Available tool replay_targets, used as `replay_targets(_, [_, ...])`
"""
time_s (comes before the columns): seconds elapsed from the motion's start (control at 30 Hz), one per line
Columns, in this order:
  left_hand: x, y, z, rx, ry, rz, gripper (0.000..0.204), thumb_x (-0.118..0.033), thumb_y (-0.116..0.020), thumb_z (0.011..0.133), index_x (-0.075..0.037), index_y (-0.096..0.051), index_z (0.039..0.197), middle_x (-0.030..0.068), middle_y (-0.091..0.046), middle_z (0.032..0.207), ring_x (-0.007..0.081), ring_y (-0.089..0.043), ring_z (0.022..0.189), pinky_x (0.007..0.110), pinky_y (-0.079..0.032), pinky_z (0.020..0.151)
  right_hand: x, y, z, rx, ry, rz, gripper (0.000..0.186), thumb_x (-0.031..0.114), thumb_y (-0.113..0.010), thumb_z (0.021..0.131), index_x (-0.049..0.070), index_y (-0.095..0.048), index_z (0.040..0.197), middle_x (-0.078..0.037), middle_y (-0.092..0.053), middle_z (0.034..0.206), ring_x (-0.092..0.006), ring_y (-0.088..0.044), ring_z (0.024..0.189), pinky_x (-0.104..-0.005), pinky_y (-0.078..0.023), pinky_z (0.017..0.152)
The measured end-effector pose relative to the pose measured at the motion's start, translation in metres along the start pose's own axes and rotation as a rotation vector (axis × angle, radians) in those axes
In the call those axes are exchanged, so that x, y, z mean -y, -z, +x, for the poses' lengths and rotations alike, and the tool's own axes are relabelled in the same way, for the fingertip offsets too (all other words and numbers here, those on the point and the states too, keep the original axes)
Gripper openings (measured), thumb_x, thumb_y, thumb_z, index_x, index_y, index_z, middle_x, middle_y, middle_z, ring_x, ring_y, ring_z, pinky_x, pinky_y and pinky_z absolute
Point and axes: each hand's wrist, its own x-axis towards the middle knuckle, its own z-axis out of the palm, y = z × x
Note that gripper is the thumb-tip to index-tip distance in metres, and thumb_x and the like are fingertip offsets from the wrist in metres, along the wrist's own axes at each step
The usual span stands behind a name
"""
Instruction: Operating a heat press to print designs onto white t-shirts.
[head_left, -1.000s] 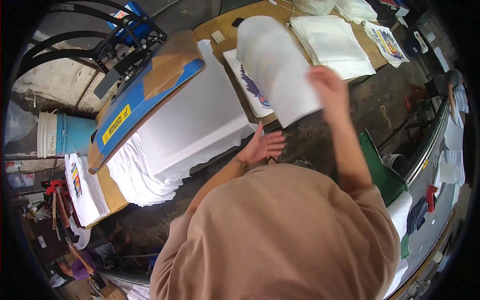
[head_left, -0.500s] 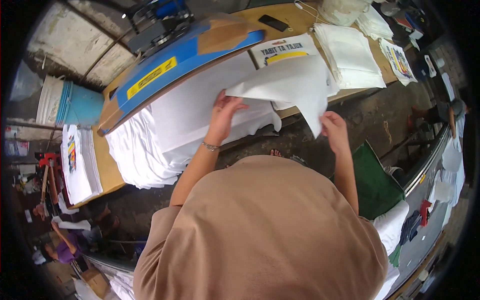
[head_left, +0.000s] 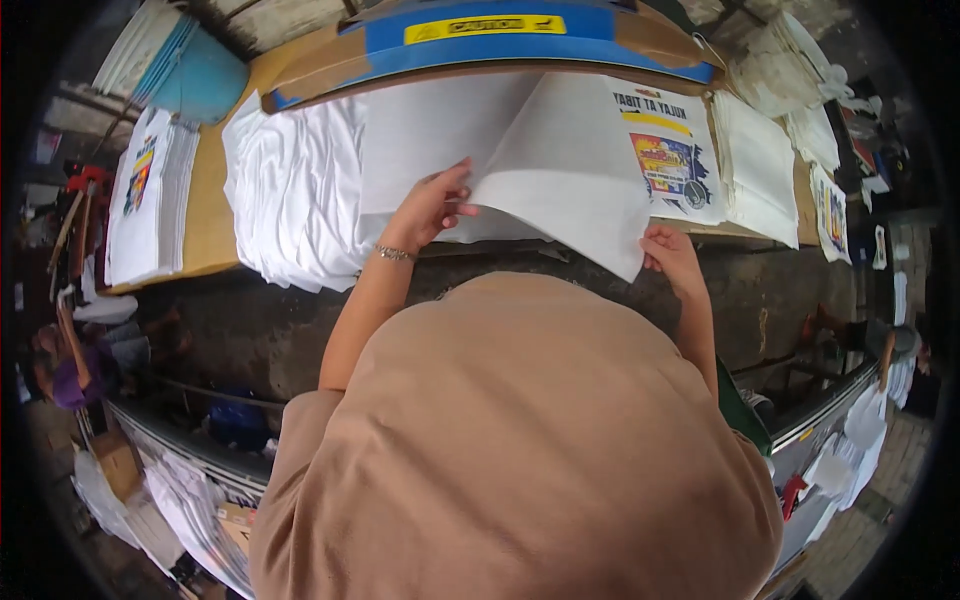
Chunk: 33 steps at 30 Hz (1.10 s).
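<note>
A white sheet [head_left: 570, 170] bends between my two hands over the table. My left hand [head_left: 428, 208], with a bracelet at the wrist, pinches the sheet's near left corner. At the near right corner, my right hand [head_left: 670, 258] grips the sheet between thumb and fingers. Under and left of the sheet lies a smooth white cloth [head_left: 415, 135], joined to a bunched white fabric [head_left: 295, 190]. Right beside the sheet is a printed sheet [head_left: 675, 165] with a colourful design, partly covered by it.
A press with a blue and brown cover [head_left: 500, 45] stands just beyond the cloth. White sheets [head_left: 765, 170] are stacked at right, a printed stack [head_left: 155, 200] at left. A blue bucket [head_left: 205, 80] and a pale bucket [head_left: 780, 70] stand behind. Another person in purple [head_left: 75, 375] is at far left.
My view has turned, and the sheet now sits further left, over the white cloth and in front of the press. More of the printed sheet shows. Both hands keep their hold.
</note>
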Motion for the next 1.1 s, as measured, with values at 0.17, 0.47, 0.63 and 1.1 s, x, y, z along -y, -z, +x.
replay_targets(0.17, [-0.008, 0.009, 0.011, 0.364, 0.292, -0.089, 0.053, -0.053, -0.052, 0.087, -0.003, -0.056, 0.106, -0.0025, -0.051, 0.079, 0.0037, -0.034, 0.048, 0.012, -0.018, 0.036, 0.015, 0.001, 0.010, 0.019, 0.051, -0.065, 0.011, 0.010, -0.063, 0.082, 0.005, -0.056, 0.089, 0.001, -0.054, 0.065, -0.0057, -0.051, 0.054, -0.0182, -0.035, 0.047])
replay_targets(0.47, [-0.010, -0.020, 0.034, 0.237, -0.119, -0.388, 0.040, -0.029, -0.048, 0.094, -0.014, -0.044, 0.131, 0.0081, -0.054, 0.119, 0.0218, -0.054, 0.107, 0.037, -0.046, 0.094, 0.017, 0.006, 0.049, 0.047, 0.117, -0.125, 0.017, 0.017, -0.064, 0.079, 0.008, -0.056, 0.091, 0.005, -0.049, 0.073, -0.0042, -0.043, 0.060, -0.0198, -0.032, 0.049])
replay_targets(0.63, [-0.025, 0.000, 0.015, -0.090, -0.737, 0.239, 0.068, -0.025, -0.077, 0.070, -0.016, -0.036, 0.124, 0.0138, -0.046, 0.109, 0.0203, -0.049, 0.093, 0.030, -0.044, 0.081, 0.015, 0.004, 0.074, 0.017, 0.249, -0.135, 0.024, 0.012, -0.058, 0.086, 0.004, -0.052, 0.108, 0.002, -0.051, 0.085, -0.0059, -0.046, 0.072, -0.0201, -0.036, 0.060])
replay_targets(1.1, [0.011, 0.052, -0.024, -0.827, -0.393, 0.985, 0.051, -0.033, -0.072, 0.071, -0.015, -0.053, 0.115, 0.0157, -0.058, 0.105, 0.0335, -0.057, 0.100, 0.044, -0.046, 0.083, 0.031, -0.063, 0.120, -0.095, 0.317, -0.410, 0.055, 0.024, -0.068, 0.073, 0.006, -0.052, 0.122, -0.011, -0.062, 0.091, -0.0133, -0.053, 0.067, -0.0237, -0.040, 0.053])
